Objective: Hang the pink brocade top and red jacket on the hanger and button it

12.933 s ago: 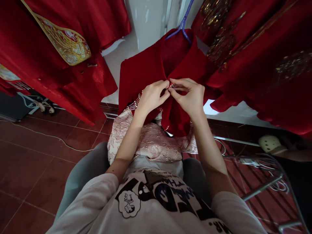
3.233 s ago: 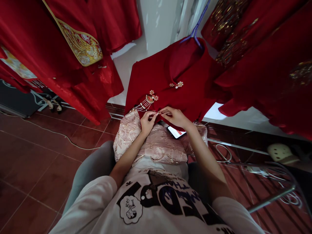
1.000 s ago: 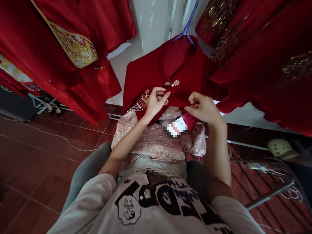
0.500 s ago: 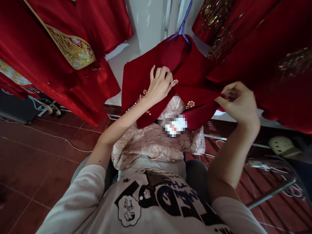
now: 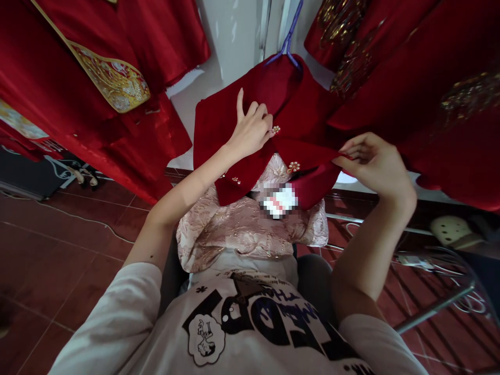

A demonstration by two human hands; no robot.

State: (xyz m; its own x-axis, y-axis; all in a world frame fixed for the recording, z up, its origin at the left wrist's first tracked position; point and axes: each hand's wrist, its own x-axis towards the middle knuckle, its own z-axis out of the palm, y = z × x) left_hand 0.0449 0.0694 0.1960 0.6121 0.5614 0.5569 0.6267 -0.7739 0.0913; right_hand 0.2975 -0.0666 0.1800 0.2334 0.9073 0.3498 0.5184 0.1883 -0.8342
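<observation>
A dark red garment (image 5: 219,125) hangs from a purple hanger (image 5: 288,46). At its front edge my left hand (image 5: 250,129) pinches a pearl flower ornament (image 5: 275,129), its index finger pointing up across the cloth. My right hand (image 5: 371,161) has the garment's right edge between thumb and fingers. Another pearl flower ornament (image 5: 294,166) sits on the cloth between my hands. Below, a pink and gold brocade cloth (image 5: 242,229) lies over my lap, with a blurred-out phone-like object (image 5: 279,201) on it.
Red garments with gold decoration hang at the left (image 5: 156,125) and at the right (image 5: 390,94). A metal rack (image 5: 437,310) and a pale clog (image 5: 451,230) are at the lower right. A cable (image 5: 89,221) crosses the tiled floor.
My left hand has shifted slightly left, its index finger now straighter. The right hand has drawn the garment's edge a little left. The flower ornaments have moved slightly left too.
</observation>
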